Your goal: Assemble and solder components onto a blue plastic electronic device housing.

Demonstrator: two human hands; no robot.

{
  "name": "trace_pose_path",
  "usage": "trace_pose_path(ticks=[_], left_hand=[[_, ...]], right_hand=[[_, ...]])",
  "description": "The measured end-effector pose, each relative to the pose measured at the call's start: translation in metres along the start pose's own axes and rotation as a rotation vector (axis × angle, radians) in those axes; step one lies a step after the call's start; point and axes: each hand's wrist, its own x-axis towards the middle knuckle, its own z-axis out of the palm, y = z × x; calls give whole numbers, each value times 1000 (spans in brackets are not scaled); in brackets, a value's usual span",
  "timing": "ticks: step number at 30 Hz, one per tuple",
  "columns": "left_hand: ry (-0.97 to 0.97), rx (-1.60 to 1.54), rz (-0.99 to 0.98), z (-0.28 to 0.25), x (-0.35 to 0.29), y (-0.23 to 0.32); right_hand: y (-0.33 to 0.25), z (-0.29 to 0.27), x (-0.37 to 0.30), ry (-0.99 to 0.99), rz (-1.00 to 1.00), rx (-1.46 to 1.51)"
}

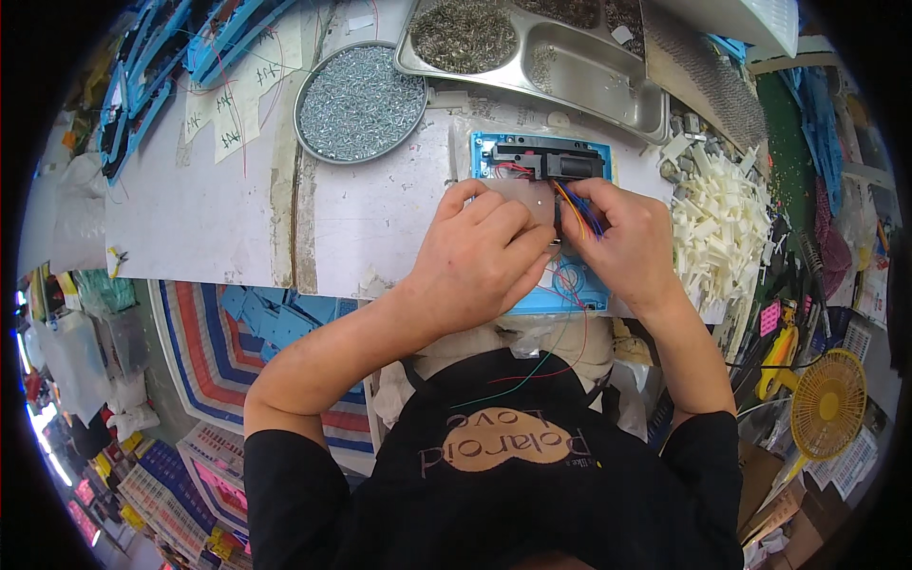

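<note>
Pinching a small bunch of colored wires (579, 211), the right hand (632, 247) sits on a blue tray (581, 296) at the table (380, 209) edge; the left hand (480, 256) has curled fingers pressing a clear flat piece (530, 195) beside a black part (556, 161); a round dish of screws (359, 103) is well apart.

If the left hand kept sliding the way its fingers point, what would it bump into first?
The left hand points right, toward the right hand, and their fingertips nearly meet over the blue tray. It would probably hit the right hand's fingers and the coloured wires first, though depth is hard to judge.
</note>
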Motion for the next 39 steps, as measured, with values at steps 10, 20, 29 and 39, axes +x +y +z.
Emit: trace_pose_path(ticks=[10,20,29,39], left_hand=[[12,-9,3,1,-1,-1],[-13,-38,-18,-3,1,-1],[24,23,53,4,51,-14],[-34,-533,-101,-4,29,-33]], right_hand=[[5,-7,-2,-37,-18,-3],[8,-10,2,-68,-134,-44],[10,-15,4,-90,-116,0],[18,-9,0,-63,-64,137]])
